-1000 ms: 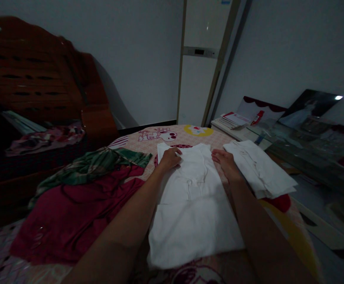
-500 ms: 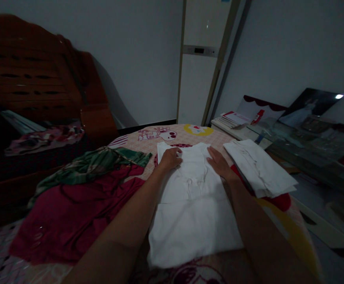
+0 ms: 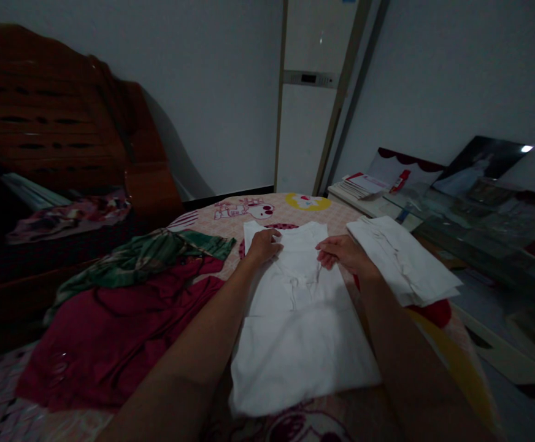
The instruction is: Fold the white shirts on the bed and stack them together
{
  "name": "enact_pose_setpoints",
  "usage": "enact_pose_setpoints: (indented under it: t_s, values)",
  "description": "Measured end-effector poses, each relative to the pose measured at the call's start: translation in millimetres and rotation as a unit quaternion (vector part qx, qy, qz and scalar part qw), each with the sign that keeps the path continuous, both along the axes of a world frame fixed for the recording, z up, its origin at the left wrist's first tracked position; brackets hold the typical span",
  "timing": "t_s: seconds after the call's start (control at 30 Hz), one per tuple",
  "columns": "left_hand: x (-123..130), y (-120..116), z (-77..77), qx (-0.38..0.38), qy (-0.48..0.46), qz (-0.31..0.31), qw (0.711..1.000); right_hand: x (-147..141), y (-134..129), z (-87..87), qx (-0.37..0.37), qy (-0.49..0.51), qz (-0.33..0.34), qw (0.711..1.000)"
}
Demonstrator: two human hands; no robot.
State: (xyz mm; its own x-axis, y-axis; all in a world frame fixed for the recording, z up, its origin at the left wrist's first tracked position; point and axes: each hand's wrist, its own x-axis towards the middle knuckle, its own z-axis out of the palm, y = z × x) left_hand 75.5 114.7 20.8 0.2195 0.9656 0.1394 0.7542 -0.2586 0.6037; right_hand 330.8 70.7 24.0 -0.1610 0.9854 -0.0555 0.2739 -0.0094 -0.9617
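A white sleeveless garment [image 3: 304,344] lies on a round table with a patterned pink cloth [image 3: 267,209], its lower part folded up. My left hand [image 3: 265,245] rests on the garment's upper left part, thumb and forefinger apart, with nothing between them. At the upper right part my right hand [image 3: 338,252] has thumb and fingertips pinched together on the white fabric near its edge.
Right of my right hand lies a folded white cloth pile [image 3: 400,258] on something red. Crumpled dark red [image 3: 124,331] and green plaid clothes [image 3: 143,264] lie left. A wooden bench [image 3: 51,123] and a glass table [image 3: 470,227] stand beyond.
My right hand has shifted from lying spread along the garment's right edge to a pinch slightly lower, with its wrist turned. My left hand has hardly moved.
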Motion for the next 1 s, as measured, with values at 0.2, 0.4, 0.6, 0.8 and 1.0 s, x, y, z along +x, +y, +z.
enact_pose_setpoints:
  t_s: [0.2,0.4,0.6,0.8,1.0]
  values:
    - [-2,2,-1.7,0.009,0.002,0.006,1.000,-14,-10,9.2,-0.040,-0.026,0.021,0.999]
    - [-3,4,-8.1,0.031,0.001,-0.002,1.000,-28,-17,16.3,-0.104,-0.070,0.192,0.973]
    - [0,5,-6.2,0.089,0.025,0.014,0.996,-37,-23,16.9,-0.120,-0.156,0.229,0.953]
    - [15,-1,-7.3,0.125,0.016,-0.212,0.969,-39,-25,23.1,-0.119,-0.161,0.238,0.950]
    - [16,-1,-27.7,0.080,0.099,-0.279,0.952,-43,-30,31.4,-0.096,-0.191,0.217,0.953]
